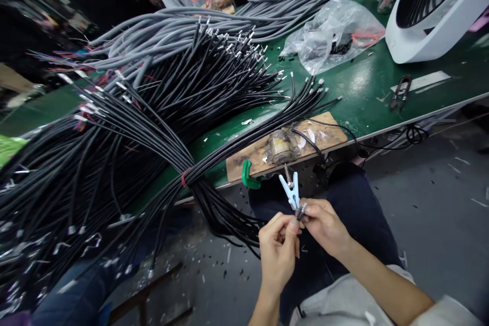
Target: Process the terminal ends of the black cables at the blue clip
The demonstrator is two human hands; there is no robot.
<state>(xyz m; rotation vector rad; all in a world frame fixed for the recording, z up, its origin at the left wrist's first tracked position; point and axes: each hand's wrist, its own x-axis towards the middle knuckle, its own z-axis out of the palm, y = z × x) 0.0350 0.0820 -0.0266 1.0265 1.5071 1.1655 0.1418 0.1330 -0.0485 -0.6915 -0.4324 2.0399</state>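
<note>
My left hand point(278, 249) is closed in a pinch on the end of a black cable point(300, 213), above my lap. From the other side, my right hand point(325, 225) has its fingers closed at the same cable end, where something silvery shows at the tip. Just beyond my fingertips is a light blue clothespin point(292, 191), fixed on a metal shaft. That shaft sticks out from a tape-wrapped motor point(281, 146) on a wooden board point(244, 160). My fingers hide most of the cable end.
A bundle of black cables tied with a red band point(185, 178) hangs over the table edge at left. Grey cables point(153, 30) lie behind. A plastic bag point(328, 30), snips point(401, 92) and a white fan point(424, 46) are at right. A co-worker's hand point(220, 1) shows across the green table point(367, 81).
</note>
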